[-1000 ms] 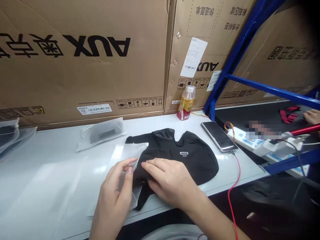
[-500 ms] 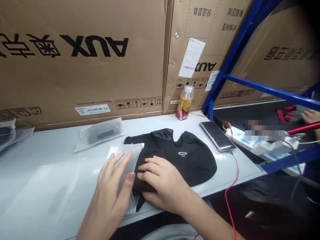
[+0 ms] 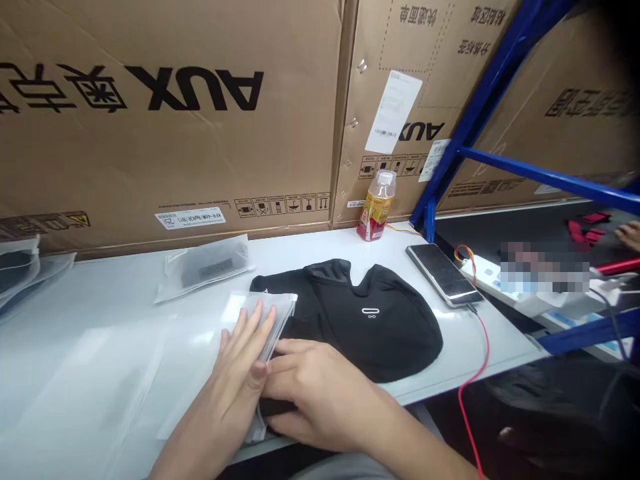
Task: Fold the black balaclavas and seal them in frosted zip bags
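A frosted plastic zip bag (image 3: 287, 310) lies at the front of the white table, its zip edge facing right. My left hand (image 3: 235, 373) is flat on it, fingers stretched out and close together. At the bag's right edge, my right hand (image 3: 313, 393) has its fingers bent and closed on the zip edge; its fingertips are partly hidden by the left thumb. A black cloth item (image 3: 395, 333), hood-like with a small white logo and a mesh part, spreads to the right. Its left end runs under the right hand and against the bag; whether any is inside cannot be seen.
Another filled frosted bag (image 3: 205, 265) lies behind, with more bags (image 3: 17, 273) at far left. A drink bottle (image 3: 377, 207), a phone (image 3: 444, 273) with a red cable and a blue frame (image 3: 430, 213) stand right. Large cartons (image 3: 200, 153) wall off the back.
My left fingers have come closer together and flatter on the bag. My right hand has moved from lying spread over the black cloth to closing at the bag's edge. The view shifted slightly.
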Demonstrator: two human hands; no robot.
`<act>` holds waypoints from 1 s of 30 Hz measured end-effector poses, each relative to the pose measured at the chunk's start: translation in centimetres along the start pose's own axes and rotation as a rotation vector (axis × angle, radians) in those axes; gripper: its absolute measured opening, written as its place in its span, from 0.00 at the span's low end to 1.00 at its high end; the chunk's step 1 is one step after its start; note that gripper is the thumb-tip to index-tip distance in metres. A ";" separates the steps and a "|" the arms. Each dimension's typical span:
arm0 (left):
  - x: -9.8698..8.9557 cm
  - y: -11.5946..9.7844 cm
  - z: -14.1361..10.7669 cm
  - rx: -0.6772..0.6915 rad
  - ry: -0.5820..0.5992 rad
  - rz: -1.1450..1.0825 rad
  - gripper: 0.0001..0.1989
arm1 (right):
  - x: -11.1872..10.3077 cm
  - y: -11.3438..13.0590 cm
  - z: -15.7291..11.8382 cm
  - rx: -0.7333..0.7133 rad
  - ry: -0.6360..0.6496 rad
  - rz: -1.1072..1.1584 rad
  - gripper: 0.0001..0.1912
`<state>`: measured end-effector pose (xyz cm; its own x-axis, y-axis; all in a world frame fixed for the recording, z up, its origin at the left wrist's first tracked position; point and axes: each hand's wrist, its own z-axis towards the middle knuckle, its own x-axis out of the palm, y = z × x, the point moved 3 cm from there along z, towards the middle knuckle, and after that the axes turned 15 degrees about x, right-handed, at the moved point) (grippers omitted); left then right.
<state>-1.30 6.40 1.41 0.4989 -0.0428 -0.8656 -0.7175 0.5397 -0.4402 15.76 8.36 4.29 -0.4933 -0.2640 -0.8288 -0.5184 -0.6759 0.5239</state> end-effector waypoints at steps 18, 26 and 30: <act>-1.4 -0.3 -0.1 -0.064 -0.072 0.250 0.36 | -4.4 -2.8 -3.0 0.168 0.088 0.282 0.30; -2.5 -1.6 1.7 0.071 -0.010 0.118 0.25 | -3.2 -3.2 -4.5 0.183 -0.152 -0.092 0.24; -3.8 -3.2 3.6 0.266 0.070 0.094 0.26 | -3.3 -1.1 -4.8 0.111 -0.275 -0.104 0.29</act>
<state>0.88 7.80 6.95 0.3950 -0.0351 -0.9180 -0.6017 0.7452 -0.2874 21.28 6.65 5.50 -0.5964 0.0090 -0.8027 -0.6414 -0.6065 0.4698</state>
